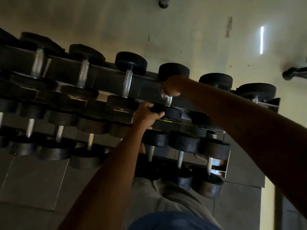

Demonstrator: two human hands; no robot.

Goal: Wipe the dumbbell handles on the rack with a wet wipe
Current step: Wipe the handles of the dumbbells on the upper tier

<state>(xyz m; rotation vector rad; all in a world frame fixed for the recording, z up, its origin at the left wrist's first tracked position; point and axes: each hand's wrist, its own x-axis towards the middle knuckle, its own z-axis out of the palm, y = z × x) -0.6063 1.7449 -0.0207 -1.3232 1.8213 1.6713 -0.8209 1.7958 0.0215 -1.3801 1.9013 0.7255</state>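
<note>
Fingers (172,90) of the right hand (172,87) are curling tight around the handle (169,100) of a top-row dumbbell (167,112), with a scrap of pale wipe (163,96) peeking out just under the fist. Only a short stretch of bare metal is showing below the hand; the rest is hidden by the grip. The left hand (147,116) is bracing the near head of the same dumbbell, thumb on top and fingers wrapping under its edge, holding it steady on the rack (149,90).

Judging by this, the wipe is working the upper part of the handle. To do it well, the right hand is probably best sliding the full length between the two heads while twisting, so the wipe is reaching the far side of the knurling and not just the face toward the person. The left hand's hold is mattering here: the dumbbell could roll otherwise. The light is dim, so I cannot tell how much of the wipe is wrapped around. Other handles (127,82) along the rows are lying uncovered.
</note>
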